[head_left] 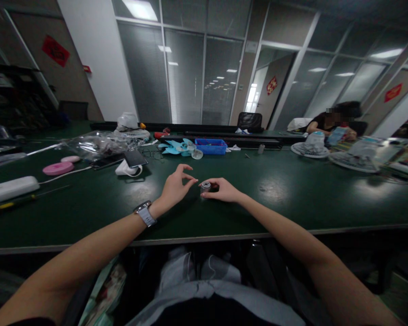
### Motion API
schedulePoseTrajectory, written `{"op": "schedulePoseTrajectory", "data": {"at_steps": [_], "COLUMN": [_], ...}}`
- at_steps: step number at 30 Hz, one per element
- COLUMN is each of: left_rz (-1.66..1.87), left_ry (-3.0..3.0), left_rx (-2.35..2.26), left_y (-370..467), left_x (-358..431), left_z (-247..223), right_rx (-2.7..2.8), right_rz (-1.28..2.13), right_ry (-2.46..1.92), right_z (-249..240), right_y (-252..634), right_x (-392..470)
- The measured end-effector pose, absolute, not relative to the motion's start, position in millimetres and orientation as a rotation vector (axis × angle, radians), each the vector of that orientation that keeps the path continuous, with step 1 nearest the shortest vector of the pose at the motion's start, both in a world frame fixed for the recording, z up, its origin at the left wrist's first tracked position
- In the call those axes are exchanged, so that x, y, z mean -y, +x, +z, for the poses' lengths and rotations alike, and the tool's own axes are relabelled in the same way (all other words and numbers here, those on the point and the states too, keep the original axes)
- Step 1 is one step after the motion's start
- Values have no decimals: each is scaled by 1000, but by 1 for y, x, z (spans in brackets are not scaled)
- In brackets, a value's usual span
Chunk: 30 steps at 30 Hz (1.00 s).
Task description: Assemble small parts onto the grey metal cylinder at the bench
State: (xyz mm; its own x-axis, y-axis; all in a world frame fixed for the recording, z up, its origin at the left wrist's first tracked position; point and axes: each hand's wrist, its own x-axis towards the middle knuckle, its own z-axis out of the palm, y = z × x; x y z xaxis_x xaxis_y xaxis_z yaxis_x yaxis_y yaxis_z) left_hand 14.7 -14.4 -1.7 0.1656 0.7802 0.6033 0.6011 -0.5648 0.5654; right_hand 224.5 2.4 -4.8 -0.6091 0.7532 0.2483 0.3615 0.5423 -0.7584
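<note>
In the middle of the green tabletop, my right hand grips a small silvery cylinder, possibly a small motor. Its thumb is at the near side and its fingers curl around the far side. The cylinder stands upright, its round dark-marked top facing up. Just left of it is my left hand, wearing a watch with a grey strap. Its thumb and forefinger are apart and nothing shows between them. The thumb tip points at the cylinder across a small gap.
Beyond my hands are a blue basket, light-blue fan blades and another small cylinder. On the left lie a white charger, a pink disc, a power strip and a screwdriver. Fan parts and a person are at the right.
</note>
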Motion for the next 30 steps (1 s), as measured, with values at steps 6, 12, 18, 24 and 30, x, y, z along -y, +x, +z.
{"op": "schedulePoseTrajectory", "data": {"at_steps": [6,12,18,24,30], "left_rz": [1049,929,1007,1497,1477], "left_ry": [2278,2309,2305,2176,2217], "left_rx": [-1568,-1571,-1521,-1208,-934], "left_y": [4,1,0,12,25], "left_x": [2,-4,-4,7,17], "left_z": [-15,-17,-20,-7,-3], "right_rx": [2172,2167,2135,2131,2207], "right_rz": [891,913,1001,1103,1055], "right_ry": [-945,-948,-919,-878,-765], "right_z": [-11,-10,-10,-9,-9], "right_y": [232,233,231,227,221], "right_x": [-12,-11,-9,-5,2]}}
